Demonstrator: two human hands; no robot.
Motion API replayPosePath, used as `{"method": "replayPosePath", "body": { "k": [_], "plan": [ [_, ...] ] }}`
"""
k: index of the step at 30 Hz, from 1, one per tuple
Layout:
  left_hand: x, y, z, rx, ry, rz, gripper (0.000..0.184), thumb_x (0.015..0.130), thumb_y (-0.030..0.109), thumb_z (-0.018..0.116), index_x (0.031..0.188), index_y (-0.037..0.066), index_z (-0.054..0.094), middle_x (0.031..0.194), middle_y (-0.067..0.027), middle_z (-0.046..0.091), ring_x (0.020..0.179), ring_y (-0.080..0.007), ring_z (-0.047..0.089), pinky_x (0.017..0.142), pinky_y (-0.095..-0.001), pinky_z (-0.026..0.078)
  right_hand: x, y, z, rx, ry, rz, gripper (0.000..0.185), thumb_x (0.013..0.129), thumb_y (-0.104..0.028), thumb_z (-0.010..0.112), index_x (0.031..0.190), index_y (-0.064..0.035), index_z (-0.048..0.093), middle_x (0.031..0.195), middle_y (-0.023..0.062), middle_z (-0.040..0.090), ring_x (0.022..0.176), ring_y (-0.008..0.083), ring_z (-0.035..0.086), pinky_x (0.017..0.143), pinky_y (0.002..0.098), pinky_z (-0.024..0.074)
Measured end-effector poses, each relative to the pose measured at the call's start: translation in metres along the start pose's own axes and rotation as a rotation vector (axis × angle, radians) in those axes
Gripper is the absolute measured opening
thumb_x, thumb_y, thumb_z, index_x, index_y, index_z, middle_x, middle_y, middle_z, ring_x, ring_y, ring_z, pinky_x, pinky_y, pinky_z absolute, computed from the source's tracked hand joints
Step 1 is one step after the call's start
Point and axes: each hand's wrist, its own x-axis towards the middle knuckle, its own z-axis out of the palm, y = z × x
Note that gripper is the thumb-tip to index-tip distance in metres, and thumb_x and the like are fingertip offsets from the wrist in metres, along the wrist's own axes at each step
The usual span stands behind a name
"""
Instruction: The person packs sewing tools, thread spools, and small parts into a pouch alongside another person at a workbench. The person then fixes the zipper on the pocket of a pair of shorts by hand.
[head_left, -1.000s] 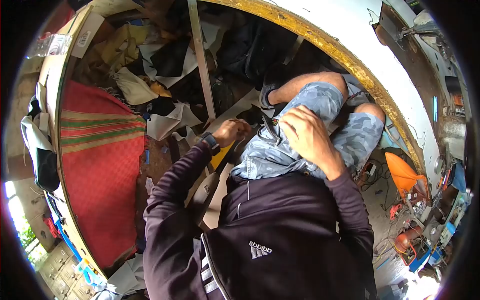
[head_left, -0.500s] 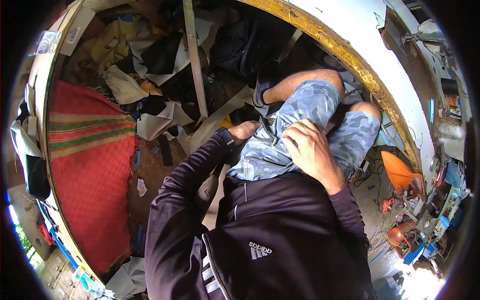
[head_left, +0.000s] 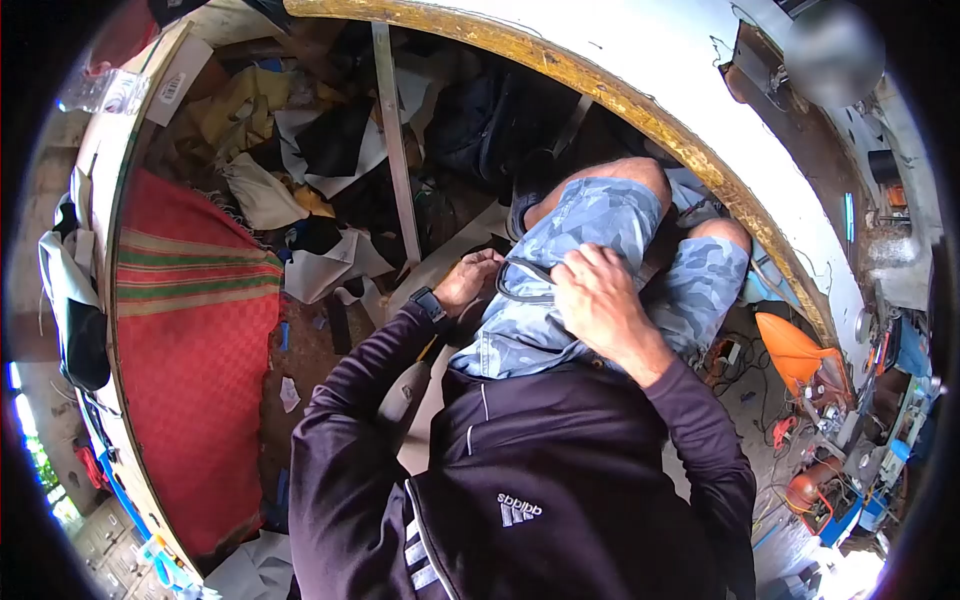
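A dark narrow strip with pale edges [head_left: 522,296] curves in a loop over my left thigh, which is in blue-grey camouflage shorts [head_left: 605,215]. My left hand [head_left: 470,280], a black watch [head_left: 428,304] on its wrist, is closed at the strip's left side with its fingertips pinched together. My right hand [head_left: 605,305] rests over the thigh, fingers bent down onto the strip's right end. Its fingertips are partly hidden, and the strip's exact kind cannot be made out.
A curved yellow-brown wooden edge [head_left: 640,95] borders a white tabletop [head_left: 700,60] ahead. Red striped cloth [head_left: 195,390] hangs at left. Material scraps [head_left: 330,265] lie beyond my hands, beside an upright metal bar [head_left: 397,150]. An orange plastic piece [head_left: 795,350] and cables are at right.
The strip, earlier bunched in a dark V shape on the thigh, now forms an open loop between my hands. My left hand has shifted slightly left, its fingertips now showing.
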Motion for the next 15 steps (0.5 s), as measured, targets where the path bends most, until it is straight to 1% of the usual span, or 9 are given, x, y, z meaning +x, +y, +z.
{"method": "replayPosePath", "body": {
  "k": [3, 4, 5, 7, 8, 10, 11, 12, 15],
  "plan": [
    [-0.014, 0.025, 0.021, 0.129, -0.046, 0.065, 0.010, 0.102, 0.014, 0.055, 0.099, 0.008, 0.061, 0.087, 0.0045, 0.056, 0.079, -0.0062, 0.048, 0.073, -0.0243, 0.040, -0.034, -0.003, -0.023, -0.014, 0.066, -0.034, 0.015, 0.089, -0.016, 0.061, 0.092, -0.0015, 0.065, 0.099, 0.0153, 0.063, 0.106, 0.0335, 0.061, 0.099, 0.0481, 0.0481],
    [-0.017, 0.030, 0.025, 0.229, -0.054, 0.100, 0.017, 0.103, 0.019, 0.056, 0.102, 0.004, 0.063, 0.089, 0.0029, 0.058, 0.083, -0.0081, 0.051, 0.077, -0.0261, 0.043, -0.045, -0.007, -0.028, 0.003, 0.068, -0.040, 0.012, 0.088, -0.014, 0.063, 0.089, -0.0024, 0.062, 0.097, 0.0145, 0.060, 0.104, 0.0335, 0.060, 0.098, 0.0483, 0.0482],
    [-0.022, 0.035, 0.031, 0.324, -0.074, 0.147, 0.018, 0.104, 0.021, 0.056, 0.104, 0.004, 0.062, 0.091, 0.0032, 0.058, 0.083, -0.0080, 0.051, 0.077, -0.0261, 0.043, -0.056, -0.008, -0.027, 0.003, 0.095, -0.041, 0.012, 0.089, -0.015, 0.065, 0.088, -0.0036, 0.060, 0.094, 0.0134, 0.058, 0.103, 0.0330, 0.059, 0.097, 0.0486, 0.0480],
    [-0.035, 0.046, 0.039, 0.518, -0.112, 0.234, 0.021, 0.107, 0.024, 0.057, 0.106, 0.004, 0.062, 0.093, 0.0036, 0.056, 0.084, -0.0080, 0.051, 0.076, -0.0262, 0.043, -0.078, -0.010, -0.018, 0.040, 0.140, 0.029, 0.014, 0.088, -0.013, 0.069, 0.086, -0.0049, 0.059, 0.092, 0.0125, 0.056, 0.098, 0.0321, 0.059, 0.092, 0.0467, 0.0493],
    [-0.027, 0.035, 0.024, 0.558, -0.164, 0.251, 0.028, 0.108, 0.028, 0.056, 0.113, 0.001, 0.063, 0.098, 0.0007, 0.060, 0.093, -0.0110, 0.057, 0.084, -0.0288, 0.047, -0.086, -0.006, -0.008, 0.133, 0.155, 0.046, 0.014, 0.087, -0.011, 0.072, 0.086, -0.0043, 0.059, 0.092, 0.0129, 0.057, 0.097, 0.0329, 0.059, 0.090, 0.0464, 0.0499],
    [-0.029, 0.033, 0.016, 0.595, -0.207, 0.339, 0.030, 0.108, 0.029, 0.056, 0.115, 0.002, 0.064, 0.099, 0.0003, 0.061, 0.096, -0.0109, 0.058, 0.086, -0.0283, 0.048, -0.095, -0.001, 0.005, 0.321, 0.183, 0.074, 0.016, 0.085, -0.008, 0.076, 0.085, -0.0030, 0.060, 0.092, 0.0136, 0.057, 0.094, 0.0346, 0.060, 0.086, 0.0457, 0.0510],
    [-0.032, 0.031, 0.013, 0.614, -0.227, 0.384, 0.031, 0.108, 0.030, 0.056, 0.117, 0.002, 0.065, 0.100, 0.0001, 0.062, 0.097, -0.0109, 0.059, 0.086, -0.0281, 0.048, -0.099, 0.001, 0.010, 0.325, 0.196, 0.058, 0.016, 0.084, -0.007, 0.076, 0.084, -0.0029, 0.060, 0.091, 0.0134, 0.057, 0.093, 0.0344, 0.060, 0.086, 0.0451, 0.0512],
    [-0.039, 0.040, 0.023, 0.755, -0.115, 0.191, 0.034, 0.108, 0.032, 0.056, 0.121, 0.002, 0.065, 0.103, -0.0001, 0.064, 0.098, -0.0105, 0.060, 0.088, -0.0276, 0.049, -0.098, 0.001, 0.009, 0.327, 0.211, 0.042, 0.016, 0.084, -0.006, 0.076, 0.084, -0.0028, 0.060, 0.091, 0.0131, 0.057, 0.092, 0.0343, 0.060, 0.085, 0.0445, 0.0514],
    [-0.057, 0.056, 0.052, 0.352, -0.136, -0.014, 0.030, 0.108, 0.029, 0.056, 0.121, 0.003, 0.065, 0.106, 0.0006, 0.064, 0.098, -0.0092, 0.060, 0.087, -0.0275, 0.048, -0.098, 0.000, 0.006, 0.317, 0.198, 0.042, 0.015, 0.083, -0.005, 0.077, 0.084, -0.0035, 0.062, 0.090, 0.0117, 0.057, 0.092, 0.0335, 0.060, 0.086, 0.0447, 0.0518]
  ]
}}
